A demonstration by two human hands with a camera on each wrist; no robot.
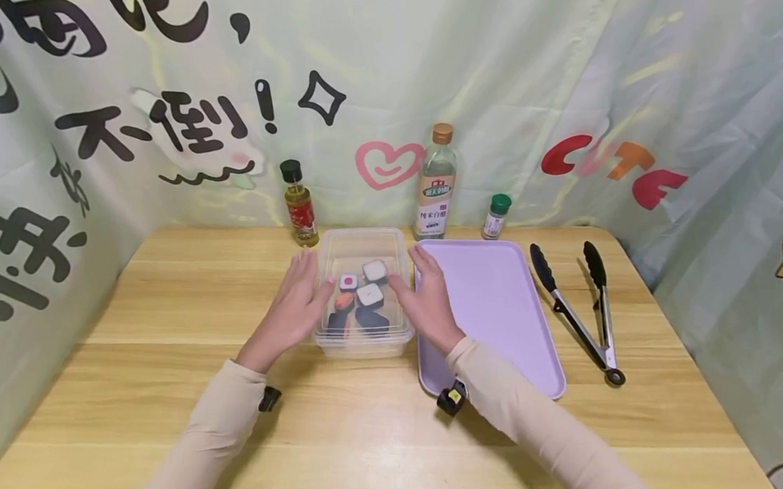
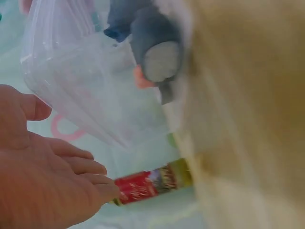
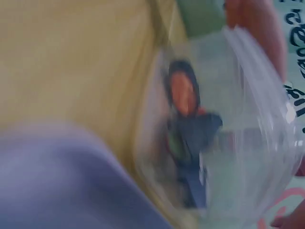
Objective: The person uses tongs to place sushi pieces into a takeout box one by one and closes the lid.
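A clear plastic container (image 1: 364,243) with a lid stands on the table between both hands. Several sushi pieces (image 1: 370,296) show through it, some white-topped, some orange, wrapped in dark seaweed. On its left side is my left hand (image 1: 292,298), fingers straight and thumb at the lid's edge. My right hand (image 1: 431,302) is at the opposite side, its fingers extended and its thumb over the lid's right edge. In the left wrist view the left palm (image 2: 52,181) faces the container wall (image 2: 105,100), fingers uncurled. Blur softens the container (image 3: 238,124) in the right wrist view.
A lilac tray (image 1: 489,304) lies right of the container, with black-tipped tongs (image 1: 583,326) beyond it. Along the back stand a small oil bottle (image 1: 301,208), a tall vinegar bottle (image 1: 435,187) and a green-capped shaker (image 1: 496,218). A printed curtain (image 1: 377,62) hangs behind.
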